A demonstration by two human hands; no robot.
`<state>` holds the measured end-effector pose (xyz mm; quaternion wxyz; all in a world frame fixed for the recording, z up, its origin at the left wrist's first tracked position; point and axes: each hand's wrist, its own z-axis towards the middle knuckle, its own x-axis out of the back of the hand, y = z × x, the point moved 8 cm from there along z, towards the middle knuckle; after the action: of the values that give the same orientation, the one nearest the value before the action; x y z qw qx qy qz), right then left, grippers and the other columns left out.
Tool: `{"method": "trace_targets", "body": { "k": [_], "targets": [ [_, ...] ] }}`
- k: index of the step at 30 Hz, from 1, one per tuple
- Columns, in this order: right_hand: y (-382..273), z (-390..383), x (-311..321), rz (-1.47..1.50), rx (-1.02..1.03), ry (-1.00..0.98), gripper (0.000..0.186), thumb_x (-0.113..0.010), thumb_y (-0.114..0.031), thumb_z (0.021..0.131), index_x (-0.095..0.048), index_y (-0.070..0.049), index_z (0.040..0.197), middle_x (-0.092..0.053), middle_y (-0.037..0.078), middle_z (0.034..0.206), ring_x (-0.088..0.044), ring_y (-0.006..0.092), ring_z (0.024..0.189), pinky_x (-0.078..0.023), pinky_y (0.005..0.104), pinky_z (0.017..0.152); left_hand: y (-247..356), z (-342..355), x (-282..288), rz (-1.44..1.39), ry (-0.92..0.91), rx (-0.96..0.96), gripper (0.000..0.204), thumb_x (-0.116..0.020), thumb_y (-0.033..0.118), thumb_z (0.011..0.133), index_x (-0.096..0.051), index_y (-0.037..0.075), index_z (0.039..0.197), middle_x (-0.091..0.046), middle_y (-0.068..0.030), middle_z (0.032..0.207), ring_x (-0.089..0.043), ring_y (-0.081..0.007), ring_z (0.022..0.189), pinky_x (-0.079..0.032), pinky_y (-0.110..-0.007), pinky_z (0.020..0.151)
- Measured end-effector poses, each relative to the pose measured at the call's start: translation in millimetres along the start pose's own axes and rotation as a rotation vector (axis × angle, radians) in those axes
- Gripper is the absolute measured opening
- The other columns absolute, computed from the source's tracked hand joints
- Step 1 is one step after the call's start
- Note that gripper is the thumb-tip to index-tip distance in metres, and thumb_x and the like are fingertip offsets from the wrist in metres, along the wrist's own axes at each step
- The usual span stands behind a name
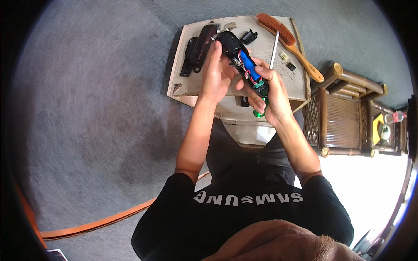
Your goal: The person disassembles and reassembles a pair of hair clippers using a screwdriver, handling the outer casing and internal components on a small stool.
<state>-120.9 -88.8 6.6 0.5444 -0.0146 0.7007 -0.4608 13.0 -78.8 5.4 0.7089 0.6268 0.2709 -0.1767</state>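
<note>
Black short-sleeved shirt (191,219), head view: one line of large pale block letters (248,199) across the chest, upside down. Over the pale wooden tabletop (292,87): long black opened device (248,65), blue cell, coloured wires and green circuit board exposed. Left hand (215,80) closed round its upper end, thumb along the side; right hand (275,98) closed on its lower end, thumb uppermost. Green-handled, steel-shafted screwdriver (274,51) by right hand; whether gripped, cannot tell. Brown-bristled wooden brush (287,38) at tabletop's right; dark brown casing (203,48) at its left.
</note>
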Motion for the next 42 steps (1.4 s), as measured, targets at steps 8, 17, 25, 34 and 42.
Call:
{"method": "trace_targets", "body": {
  "k": [8,17,25,34,42],
  "targets": [
    [-16,-22,-8,-0.619,-0.009,0.061,0.047,-0.067,-0.028,0.105,-0.061,0.003,0.139,-0.072,0.012,0.082,-0.063,0.0099,0.059,-0.047,0.0256,0.048,13,-10,1,0.156,0.119,-0.159,0.027,-0.05,0.031,0.109,-0.052,0.009,0.125,-0.071,-0.0126,0.093,-0.072,-0.0174,0.085,-0.06,-0.031,0.074],
    [-89,-7,26,-0.778,0.283,0.267,0.04,-0.066,-0.034,0.106,-0.068,0.003,0.121,-0.066,0.005,0.074,-0.045,0.0046,0.04,-0.031,0.0218,0.036,7,-10,14,0.108,0.155,-0.161,0.035,-0.045,0.038,0.105,-0.046,0.013,0.13,-0.068,-0.013,0.082,-0.065,-0.0153,0.063,-0.055,-0.03,0.048],
    [-68,0,37,-0.981,0.176,0.205,0.025,-0.064,-0.016,0.104,-0.068,0.003,0.119,-0.063,-0.002,0.067,-0.05,0.0045,0.043,-0.038,0.0234,0.042,14,-8,17,0.017,0.132,-0.2,0.048,-0.035,0.051,0.105,-0.054,0.008,0.102,-0.065,-0.0122,0.078,-0.061,-0.019,0.052,-0.056,-0.035,0.045],
    [-63,11,27,-1.3,0.086,0.344,0.024,-0.073,-0.023,0.096,-0.075,0.0,0.104,-0.066,0.008,0.056,-0.064,0.0146,0.043,-0.053,0.0311,0.048,22,-10,29,0.081,0.236,-0.165,0.047,-0.037,0.051,0.105,-0.056,0.007,0.107,-0.067,-0.013,0.08,-0.059,-0.0196,0.049,-0.054,-0.035,0.044],
    [-59,25,10,-1.675,0.278,0.259,0.026,-0.077,-0.02,0.091,-0.074,0.004,0.1,-0.073,0.028,0.08,-0.075,0.0427,0.08,-0.061,0.0488,0.075,33,-16,32,0.307,0.284,-0.305,0.038,-0.038,0.041,0.106,-0.051,0.008,0.119,-0.065,-0.014,0.08,-0.061,-0.017,0.06,-0.051,-0.031,0.054]
  ]
}}
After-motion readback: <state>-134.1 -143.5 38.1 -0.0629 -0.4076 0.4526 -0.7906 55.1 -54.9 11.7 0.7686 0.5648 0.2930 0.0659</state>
